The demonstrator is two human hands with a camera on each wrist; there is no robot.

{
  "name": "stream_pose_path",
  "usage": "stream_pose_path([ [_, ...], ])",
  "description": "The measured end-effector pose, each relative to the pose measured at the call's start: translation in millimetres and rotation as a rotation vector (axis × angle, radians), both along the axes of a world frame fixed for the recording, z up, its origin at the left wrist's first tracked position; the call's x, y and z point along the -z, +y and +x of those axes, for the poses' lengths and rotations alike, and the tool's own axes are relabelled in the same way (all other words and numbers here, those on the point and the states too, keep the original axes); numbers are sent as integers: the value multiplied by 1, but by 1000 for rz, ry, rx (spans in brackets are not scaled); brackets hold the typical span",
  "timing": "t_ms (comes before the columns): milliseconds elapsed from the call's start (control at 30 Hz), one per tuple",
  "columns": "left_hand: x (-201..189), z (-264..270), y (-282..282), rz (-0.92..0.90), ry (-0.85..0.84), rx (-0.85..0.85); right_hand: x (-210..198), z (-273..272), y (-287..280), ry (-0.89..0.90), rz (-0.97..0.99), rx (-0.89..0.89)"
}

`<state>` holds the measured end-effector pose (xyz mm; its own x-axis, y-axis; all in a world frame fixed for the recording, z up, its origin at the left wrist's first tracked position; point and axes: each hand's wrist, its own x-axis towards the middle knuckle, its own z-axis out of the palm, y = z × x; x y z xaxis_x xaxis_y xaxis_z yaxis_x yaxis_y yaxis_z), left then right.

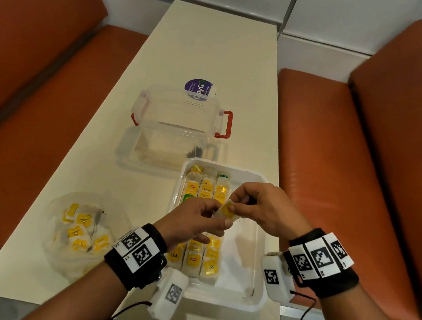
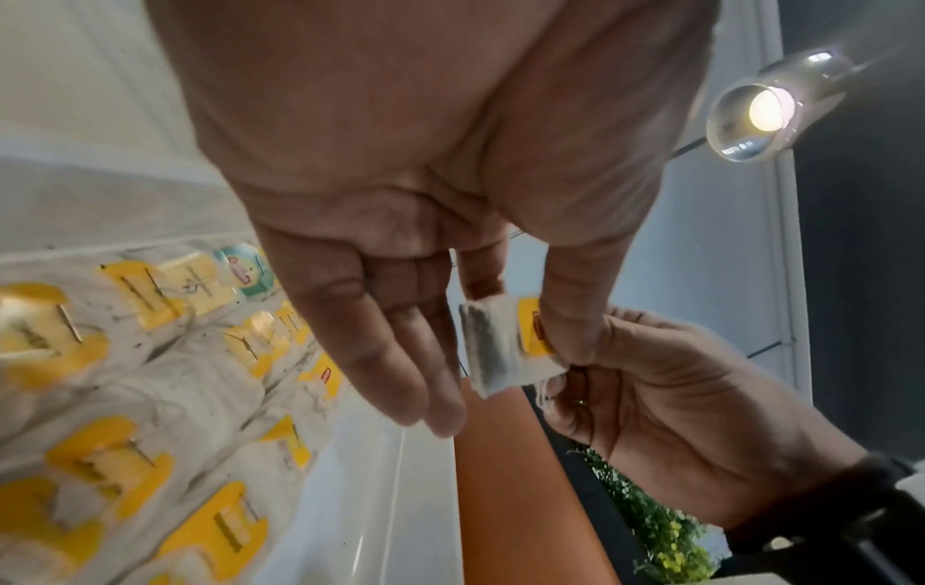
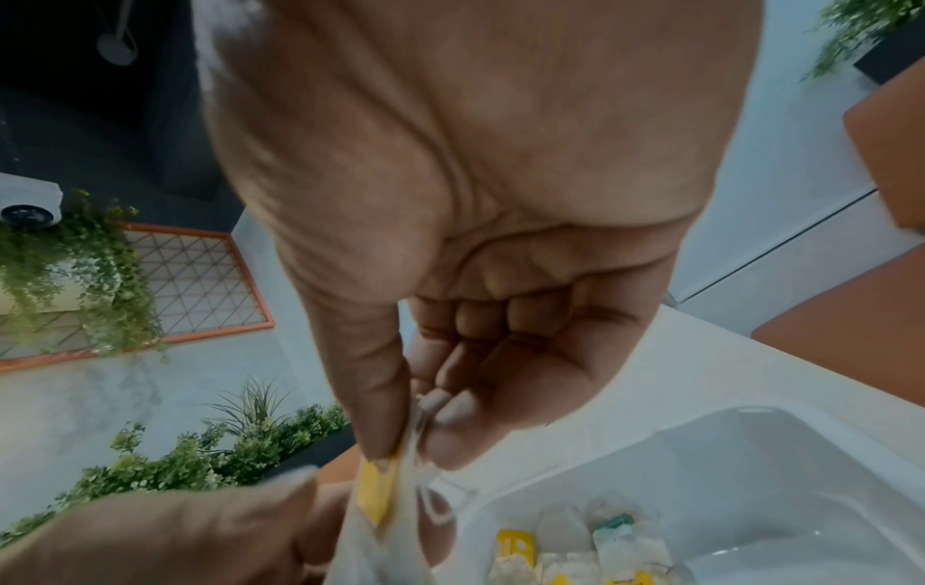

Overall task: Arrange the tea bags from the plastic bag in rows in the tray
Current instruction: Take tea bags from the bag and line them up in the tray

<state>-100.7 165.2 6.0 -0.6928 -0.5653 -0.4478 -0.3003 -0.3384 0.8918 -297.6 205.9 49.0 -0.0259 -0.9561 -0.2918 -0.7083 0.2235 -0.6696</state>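
Both hands meet above the middle of the white tray [image 1: 261, 244], each pinching the same tea bag [image 1: 224, 211], white with a yellow tag. My left hand [image 1: 198, 223] pinches it between thumb and forefinger; the tea bag [image 2: 505, 344] shows there with my other fingers straight. My right hand [image 1: 259, 205] pinches its far end between thumb and fingertips, with the yellow tag [image 3: 375, 494] just below the thumb. Rows of tea bags [image 1: 207, 188] fill the tray's left part, its right part bare. The clear plastic bag [image 1: 82, 230] with several tea bags lies at the left.
A clear lidded container [image 1: 180, 120] with red clips stands behind the tray, a round purple sticker [image 1: 198, 89] beyond it. Orange benches [image 1: 332, 171] flank the cream table [image 1: 210, 43]. The tray sits close to the table's right edge.
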Motion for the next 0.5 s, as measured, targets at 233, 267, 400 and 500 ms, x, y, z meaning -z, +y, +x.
stream_pose_path([
  [233,6,-24,-11,-21,-28,-152,18,-11,-14,-259,49,195],
  [267,7,-27,-13,-14,-30,-168,22,-12,-14,-291,67,231],
  [400,14,-36,-18,23,-68,-160,32,-17,-16,-346,80,321],
  [500,17,-40,-21,47,-101,-150,35,-23,-22,-324,89,333],
])
